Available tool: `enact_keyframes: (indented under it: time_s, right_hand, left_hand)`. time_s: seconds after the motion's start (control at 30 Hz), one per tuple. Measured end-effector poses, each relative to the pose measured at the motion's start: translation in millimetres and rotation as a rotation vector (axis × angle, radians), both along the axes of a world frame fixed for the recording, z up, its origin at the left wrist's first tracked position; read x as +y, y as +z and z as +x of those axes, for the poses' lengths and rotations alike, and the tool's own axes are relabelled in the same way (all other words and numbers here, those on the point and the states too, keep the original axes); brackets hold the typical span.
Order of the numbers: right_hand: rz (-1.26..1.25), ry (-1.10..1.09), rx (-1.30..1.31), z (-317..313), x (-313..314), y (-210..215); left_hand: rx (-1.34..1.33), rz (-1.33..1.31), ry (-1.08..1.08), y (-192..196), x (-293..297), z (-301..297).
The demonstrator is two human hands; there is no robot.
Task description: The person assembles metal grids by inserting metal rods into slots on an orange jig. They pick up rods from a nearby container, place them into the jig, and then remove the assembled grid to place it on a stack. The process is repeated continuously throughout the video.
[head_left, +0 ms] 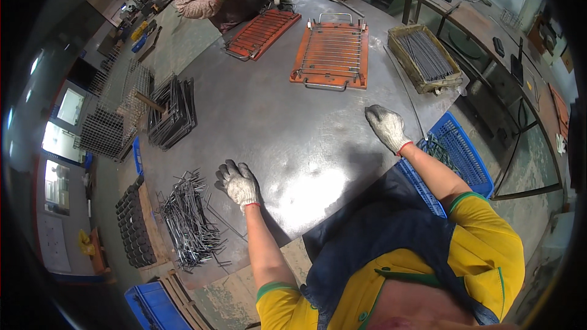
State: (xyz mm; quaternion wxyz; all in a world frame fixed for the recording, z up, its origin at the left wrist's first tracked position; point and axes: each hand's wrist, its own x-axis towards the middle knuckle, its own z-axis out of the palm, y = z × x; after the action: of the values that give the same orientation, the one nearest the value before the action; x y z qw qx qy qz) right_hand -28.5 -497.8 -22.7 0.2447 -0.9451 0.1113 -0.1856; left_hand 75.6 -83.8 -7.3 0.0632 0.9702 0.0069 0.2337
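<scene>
The grey metal tabletop's far orange rectangular board seems filled with steel rods; bent dark wires remain piled near left. Left hand spreads; right hand curls loosely.

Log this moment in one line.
left hand: open, beside rod pile | right hand: near blue basket | orange boards: on metal table

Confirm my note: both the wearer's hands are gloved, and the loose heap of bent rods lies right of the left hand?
Not quite: the head view shows the loose heap of bent rods left of the left hand, not right. That hand and the right hand are indeed gloved.
</scene>
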Motion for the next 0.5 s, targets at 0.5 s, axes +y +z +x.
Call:
enact_keyframes:
  time_s: [0.5]
  right_hand:
    - [0.001,-0.004,0.007,0.3,-0.4,0.2]
  left_hand:
    - [-0.003,-0.015,-0.001,-4.0,1.3,1.0]
